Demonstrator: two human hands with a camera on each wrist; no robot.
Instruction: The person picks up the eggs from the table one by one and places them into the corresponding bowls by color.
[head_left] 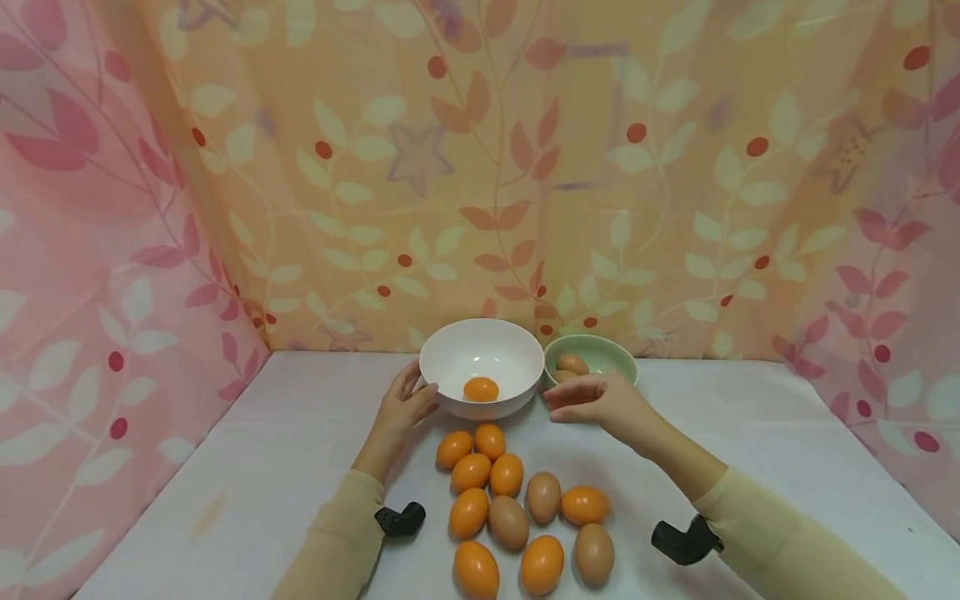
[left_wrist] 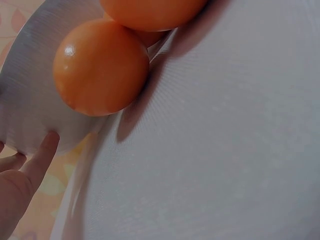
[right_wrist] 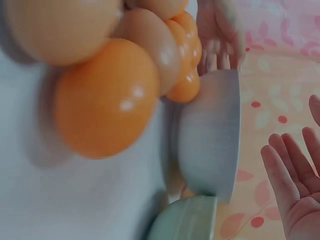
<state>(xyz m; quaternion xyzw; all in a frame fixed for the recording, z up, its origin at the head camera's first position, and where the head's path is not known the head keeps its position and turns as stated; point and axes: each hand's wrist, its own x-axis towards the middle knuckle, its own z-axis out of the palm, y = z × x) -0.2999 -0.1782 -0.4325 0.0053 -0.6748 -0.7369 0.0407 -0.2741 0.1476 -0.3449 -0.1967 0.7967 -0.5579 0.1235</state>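
Observation:
A white bowl [head_left: 480, 406] stands at the back of the table with one orange egg [head_left: 481, 389] in it. My left hand [head_left: 401, 408] touches the left side of this bowl, its thumb on the front of the wall and fingers [left_wrist: 14, 161] against the side. Just right of it stands a green bowl [head_left: 619, 360] holding brown eggs [head_left: 572, 364]. Over the green bowl's front edge hovers my right hand [head_left: 600, 404], fingers extended and holding nothing. In front of the white bowl lie several orange eggs [head_left: 470, 473] and brown eggs [head_left: 508, 522].
A white cloth [head_left: 285, 467] covers the table. Flowered curtains hang behind [head_left: 487, 208] and on both sides, close to the bowls at the back. The loose eggs spread from the white bowl toward the near edge, between the two forearms.

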